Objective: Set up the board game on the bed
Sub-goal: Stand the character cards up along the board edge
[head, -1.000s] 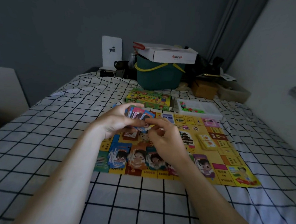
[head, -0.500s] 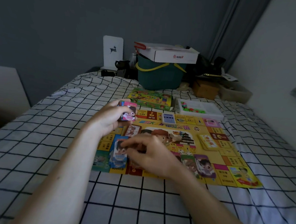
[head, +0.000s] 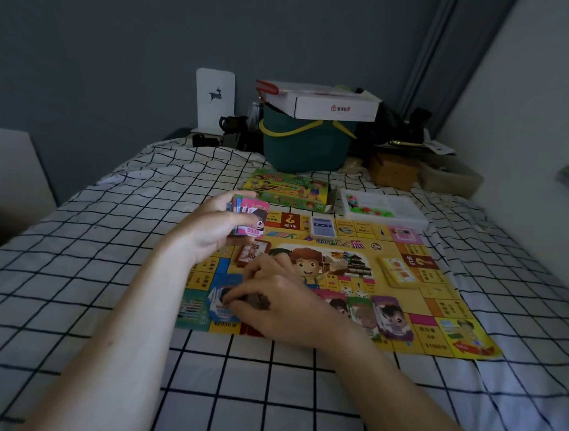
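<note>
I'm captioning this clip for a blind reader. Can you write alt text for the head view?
A person's left hand holds a stack of play money above a yellow game board on a checked bed, while the right hand lays a note on a blue pile at the board's near edge. The game box and a white tray lie beyond.

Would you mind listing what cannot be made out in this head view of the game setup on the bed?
- Card under the right hand: its fingers cover most of it.
- Lower notes in the stack gripped by the left hand: only the pink top one shows.
- Small print on the game board: too small, dim.
- Contents of the teal bucket: hidden by the white box on top.
</note>
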